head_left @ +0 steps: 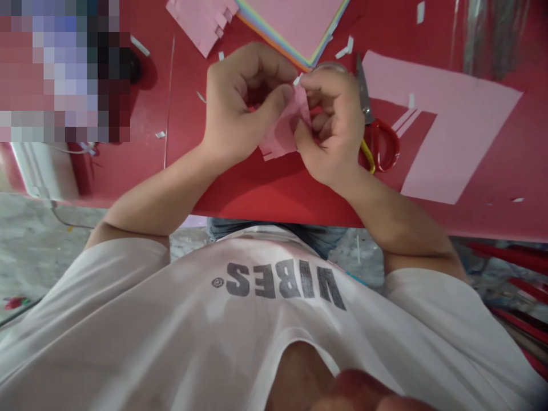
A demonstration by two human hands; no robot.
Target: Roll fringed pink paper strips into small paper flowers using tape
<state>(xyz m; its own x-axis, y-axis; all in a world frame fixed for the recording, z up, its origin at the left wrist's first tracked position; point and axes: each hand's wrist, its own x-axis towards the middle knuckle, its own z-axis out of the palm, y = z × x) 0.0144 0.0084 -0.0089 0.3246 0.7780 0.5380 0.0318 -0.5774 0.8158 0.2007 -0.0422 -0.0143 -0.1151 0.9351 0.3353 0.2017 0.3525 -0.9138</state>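
Between my two hands is a small piece of pink paper (285, 134), held just above the red table. My left hand (248, 103) pinches its upper left part between thumb and fingers. On the other side, my right hand (331, 117) is closed on the paper's right edge, with the fingers curled. A tiny white strip (297, 80) shows at the top where the fingertips of both hands come together; its exact kind is hard to make out. Scissors (366, 105) with red and yellow handles lie right beside my right hand, partly covered by it.
A large pink sheet with a cut-out (466, 125) lies at the right. Behind my hands are a stack of coloured paper (299, 28) and a notched pink piece (203, 23). White scraps (345, 48) dot the red table (274, 194). A white box with a cable (45, 168) stands left.
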